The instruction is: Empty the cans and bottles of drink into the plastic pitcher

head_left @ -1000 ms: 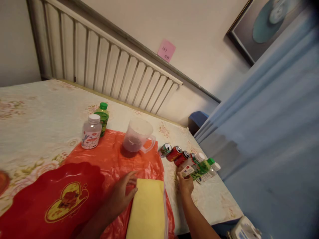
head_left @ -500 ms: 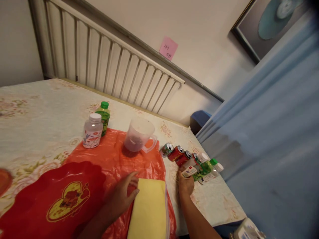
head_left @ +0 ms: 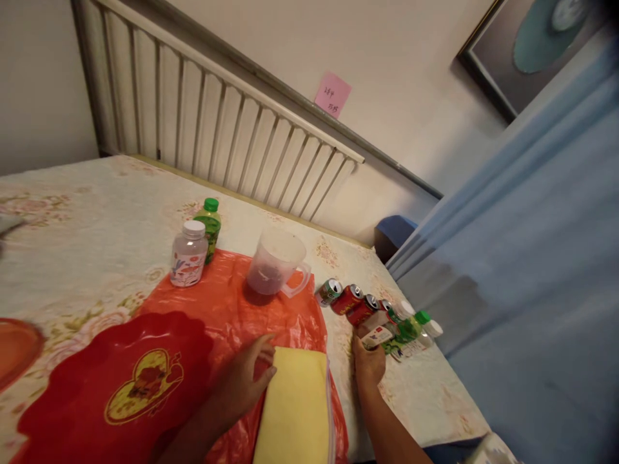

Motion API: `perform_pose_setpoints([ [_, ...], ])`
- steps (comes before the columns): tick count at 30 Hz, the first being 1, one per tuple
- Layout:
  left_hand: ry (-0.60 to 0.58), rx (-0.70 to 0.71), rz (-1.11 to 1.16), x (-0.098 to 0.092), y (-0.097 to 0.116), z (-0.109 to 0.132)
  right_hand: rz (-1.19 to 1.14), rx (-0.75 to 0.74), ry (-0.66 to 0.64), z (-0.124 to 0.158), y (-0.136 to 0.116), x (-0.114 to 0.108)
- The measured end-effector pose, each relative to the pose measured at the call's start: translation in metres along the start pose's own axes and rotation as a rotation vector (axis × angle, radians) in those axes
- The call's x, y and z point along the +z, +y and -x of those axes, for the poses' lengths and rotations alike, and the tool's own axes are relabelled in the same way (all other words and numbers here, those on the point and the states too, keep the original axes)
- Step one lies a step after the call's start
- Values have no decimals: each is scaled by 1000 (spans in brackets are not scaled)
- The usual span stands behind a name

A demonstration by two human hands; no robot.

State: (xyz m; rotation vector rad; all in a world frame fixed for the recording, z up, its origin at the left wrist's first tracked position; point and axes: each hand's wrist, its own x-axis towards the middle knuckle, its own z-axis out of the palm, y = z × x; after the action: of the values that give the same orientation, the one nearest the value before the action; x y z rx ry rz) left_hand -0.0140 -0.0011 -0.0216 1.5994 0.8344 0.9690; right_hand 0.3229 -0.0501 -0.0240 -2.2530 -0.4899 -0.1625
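Note:
My left hand (head_left: 244,380) hovers at the left edge of a folded yellow cloth (head_left: 294,406), thumb and fingers apart with nothing between them. The fingers of my right hand (head_left: 370,364) are closed round a small container with a white label (head_left: 376,336); its exact kind is unclear. Just behind it, a row of drink cans (head_left: 348,299) stands beside a green-capped bottle (head_left: 411,325). Under the cloth lies a red plastic bag (head_left: 232,290), with a translucent measuring jug (head_left: 275,261) upright on its far part. Left of my left hand is a red scalloped tray (head_left: 77,386).
A white-capped clear jar (head_left: 188,254) and a green-capped bottle (head_left: 211,225) stand at the back left. An orange-red round object (head_left: 17,354) is cut off at the left edge. A radiator (head_left: 232,116) lines the wall behind the table; a blue curtain (head_left: 532,225) hangs to the right.
The whole view has shifted slightly, so things appear a little further right. My right hand keeps its hold on the labelled container beside the cans; my left hand stays by the cloth.

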Motion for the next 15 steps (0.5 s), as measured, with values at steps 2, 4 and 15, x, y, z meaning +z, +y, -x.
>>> perform_pose_setpoints([
  [2,21,2,-3,0,4,0,0,41,6,0,3,-2],
  [4,31,3,-3,-1,8,1,-1,77,27,5,6,-6],
  [15,110,-20,-33,-12,20,8,-307,-192,-97,65,-53,-37],
])
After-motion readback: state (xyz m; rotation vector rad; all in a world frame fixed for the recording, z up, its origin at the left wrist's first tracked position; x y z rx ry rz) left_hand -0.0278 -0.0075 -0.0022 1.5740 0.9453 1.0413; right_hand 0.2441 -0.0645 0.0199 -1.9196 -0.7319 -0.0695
